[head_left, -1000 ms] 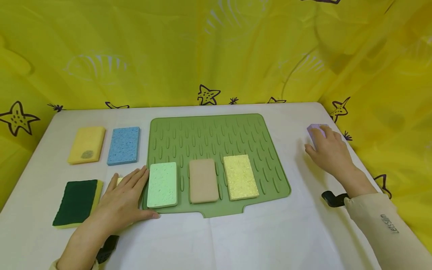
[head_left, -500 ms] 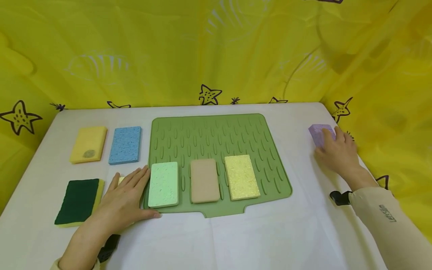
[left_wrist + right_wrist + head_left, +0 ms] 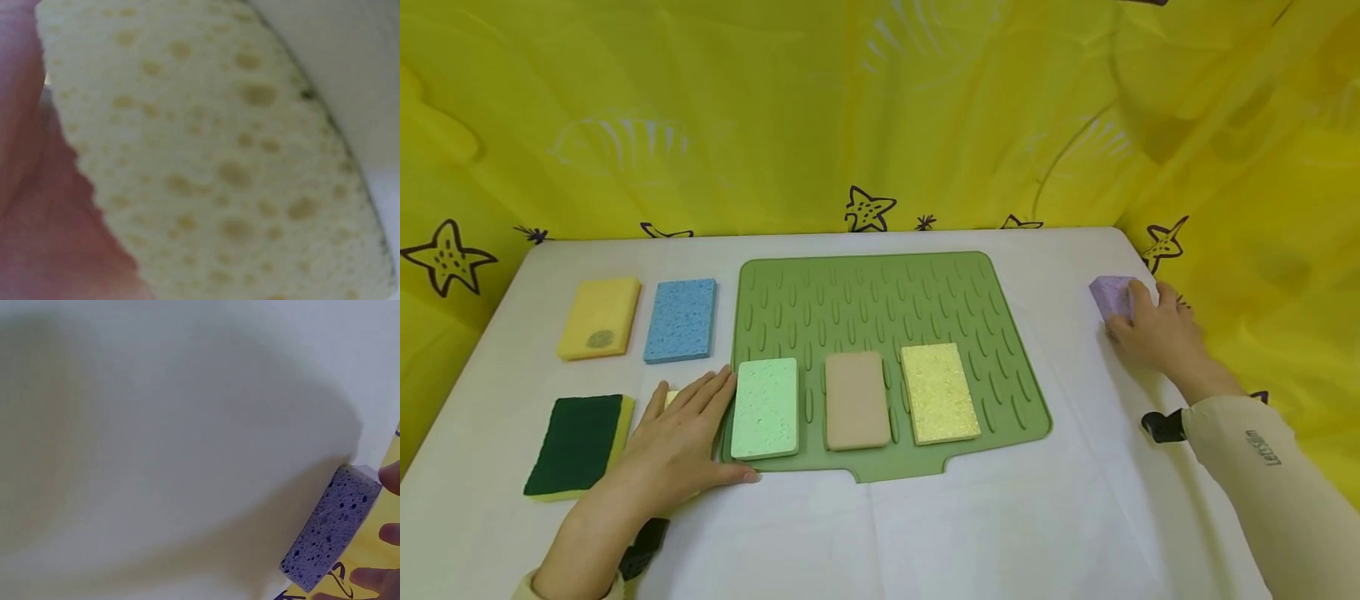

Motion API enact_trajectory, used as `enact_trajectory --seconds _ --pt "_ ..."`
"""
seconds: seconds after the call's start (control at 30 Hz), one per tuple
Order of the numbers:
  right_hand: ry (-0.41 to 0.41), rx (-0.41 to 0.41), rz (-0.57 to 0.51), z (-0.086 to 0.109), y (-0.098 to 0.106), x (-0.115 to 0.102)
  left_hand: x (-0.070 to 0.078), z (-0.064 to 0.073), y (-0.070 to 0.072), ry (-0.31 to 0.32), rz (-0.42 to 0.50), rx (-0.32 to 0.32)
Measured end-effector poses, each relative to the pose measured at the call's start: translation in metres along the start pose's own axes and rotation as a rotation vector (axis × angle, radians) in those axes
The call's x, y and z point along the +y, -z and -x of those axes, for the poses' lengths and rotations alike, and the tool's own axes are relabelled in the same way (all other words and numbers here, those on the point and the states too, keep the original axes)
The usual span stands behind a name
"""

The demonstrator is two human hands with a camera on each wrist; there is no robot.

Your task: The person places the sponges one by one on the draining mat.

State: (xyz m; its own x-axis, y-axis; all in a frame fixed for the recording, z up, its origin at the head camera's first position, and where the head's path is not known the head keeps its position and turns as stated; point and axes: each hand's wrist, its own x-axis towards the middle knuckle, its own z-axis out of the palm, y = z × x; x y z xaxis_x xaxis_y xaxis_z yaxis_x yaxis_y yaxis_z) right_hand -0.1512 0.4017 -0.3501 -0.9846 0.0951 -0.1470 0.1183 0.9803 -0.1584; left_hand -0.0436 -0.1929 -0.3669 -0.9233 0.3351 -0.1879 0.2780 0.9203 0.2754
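Note:
My left hand [image 3: 673, 454] lies over a pale yellow sponge [image 3: 206, 144], mostly hidden beneath it in the head view. Its fingers are extended and reach the left edge of the green ridged mat [image 3: 865, 300]. On the mat's near half lie a mint green sponge [image 3: 765, 408], a beige sponge [image 3: 857, 400] and a yellow speckled sponge [image 3: 940, 393]. My right hand [image 3: 1165, 333] is at a purple sponge [image 3: 1108, 293] near the table's right edge. In the right wrist view, one fingertip is by the sponge's corner while other fingers stay spread apart from it.
Left of the mat lie a yellow sponge [image 3: 599, 319] with a grey spot, a blue sponge [image 3: 681, 321], and a dark green and yellow scouring sponge [image 3: 578, 446]. A yellow patterned curtain [image 3: 760, 117] borders the white-covered table [image 3: 970, 525] behind and at the sides.
My right hand has shifted to the right across the purple sponge, uncovering more of its left part. The sponge stays in place. My left hand stays where it was.

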Motion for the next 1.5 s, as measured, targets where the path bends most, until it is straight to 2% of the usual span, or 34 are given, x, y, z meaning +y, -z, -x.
enact_trajectory --seconds 0.13,0.23,0.63,0.97,1.17,1.5 --pt "0.019 -0.054 -0.033 -0.006 0.003 0.002 0.000 0.000 0.000 -0.002 -0.001 0.002" --pt "0.036 -0.066 -0.023 -0.008 0.004 0.002 0.000 0.000 0.000 -0.004 0.000 0.001" --pt "0.062 -0.044 0.011 -0.007 0.002 0.001 0.001 -0.001 0.001 0.003 0.008 -0.005" --pt "0.048 -0.042 -0.023 -0.004 0.003 -0.001 0.001 0.000 0.001 0.003 -0.001 0.002" --pt "0.056 -0.022 -0.023 -0.002 0.004 -0.005 0.001 0.000 0.001 0.002 -0.004 0.004" --pt "0.101 0.063 0.002 0.007 0.003 -0.022 0.000 0.000 0.000 0.005 0.003 0.001"
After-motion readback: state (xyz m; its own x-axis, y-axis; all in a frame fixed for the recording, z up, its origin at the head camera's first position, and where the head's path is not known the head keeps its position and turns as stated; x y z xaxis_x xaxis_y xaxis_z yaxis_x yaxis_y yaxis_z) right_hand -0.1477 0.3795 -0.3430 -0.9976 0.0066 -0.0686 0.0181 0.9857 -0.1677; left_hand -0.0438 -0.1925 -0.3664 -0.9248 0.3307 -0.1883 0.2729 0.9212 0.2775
